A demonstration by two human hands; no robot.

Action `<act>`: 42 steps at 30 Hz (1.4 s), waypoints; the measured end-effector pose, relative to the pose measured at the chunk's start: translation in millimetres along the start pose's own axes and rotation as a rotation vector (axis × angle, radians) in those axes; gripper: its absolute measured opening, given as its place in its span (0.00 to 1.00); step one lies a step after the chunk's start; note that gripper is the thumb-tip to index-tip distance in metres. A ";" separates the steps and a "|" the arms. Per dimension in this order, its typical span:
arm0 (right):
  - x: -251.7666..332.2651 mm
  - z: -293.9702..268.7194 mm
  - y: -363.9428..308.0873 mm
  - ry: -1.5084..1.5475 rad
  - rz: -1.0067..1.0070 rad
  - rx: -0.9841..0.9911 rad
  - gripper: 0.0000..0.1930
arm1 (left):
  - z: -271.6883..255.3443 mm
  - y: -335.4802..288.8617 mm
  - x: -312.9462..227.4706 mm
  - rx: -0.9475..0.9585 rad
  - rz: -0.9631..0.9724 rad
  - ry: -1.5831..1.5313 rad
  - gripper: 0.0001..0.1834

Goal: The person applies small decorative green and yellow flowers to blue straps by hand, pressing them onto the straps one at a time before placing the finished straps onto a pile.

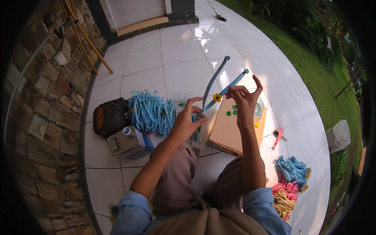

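Observation:
My left hand (187, 119) pinches the lower ends of two long light-blue stems (214, 80) that rise in a V shape. My right hand (243, 100) grips one of the stems higher up, beside a small yellow flower piece (217, 97) threaded on it. Below the hands lies a flat tan cardboard box (231, 133) with a few small green pieces (232, 112) on top. A heap of matching light-blue stems (152, 111) sits just left of my left hand.
A brown patterned bag (111, 116) and a white-and-blue jug (131, 141) lie at left by the stone wall (43, 98). Blue, pink and straw-coloured bundles (290, 182) are at lower right. Wooden poles (84, 37) lean on the wall. Grass borders the tiled floor at right.

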State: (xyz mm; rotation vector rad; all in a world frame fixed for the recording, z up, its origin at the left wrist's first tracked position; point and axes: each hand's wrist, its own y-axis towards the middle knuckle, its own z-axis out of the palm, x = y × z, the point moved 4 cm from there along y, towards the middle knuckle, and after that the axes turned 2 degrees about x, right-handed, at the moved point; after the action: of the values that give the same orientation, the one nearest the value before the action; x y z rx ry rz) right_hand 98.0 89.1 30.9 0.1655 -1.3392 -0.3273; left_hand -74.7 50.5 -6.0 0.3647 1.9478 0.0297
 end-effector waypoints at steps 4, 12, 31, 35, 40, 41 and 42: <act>-10.0 20.7 15.8 0.050 0.042 -0.008 0.38 | -40.4 0.3 12.2 -0.165 0.011 -0.417 0.27; -140.5 50.7 -11.2 0.143 0.719 -0.082 0.38 | -112.4 42.5 47.9 -0.451 0.304 -1.057 0.21; -328.3 136.3 -92.5 -0.040 0.607 0.402 0.31 | -34.8 -39.3 311.7 -0.556 -0.509 -0.496 0.29; -347.3 149.6 -84.9 -0.141 0.612 0.420 0.31 | -41.2 -32.3 315.5 -0.603 -0.527 -0.397 0.24; -355.9 183.2 -61.2 -0.507 0.137 0.339 0.34 | -68.2 2.8 322.4 -0.664 -0.457 0.276 0.20; -360.8 185.2 -60.0 -0.457 0.109 0.387 0.36 | -69.5 5.8 324.8 -0.656 -0.441 0.265 0.21; -363.4 182.1 -60.1 -0.460 0.106 0.380 0.36 | -70.3 6.1 326.5 -0.651 -0.434 0.263 0.21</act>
State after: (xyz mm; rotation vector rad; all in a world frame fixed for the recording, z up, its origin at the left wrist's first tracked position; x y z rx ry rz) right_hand -157.3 163.3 -282.4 0.3502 -1.8533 -0.0135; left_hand -251.9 153.9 -269.7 -0.5134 2.1076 0.4349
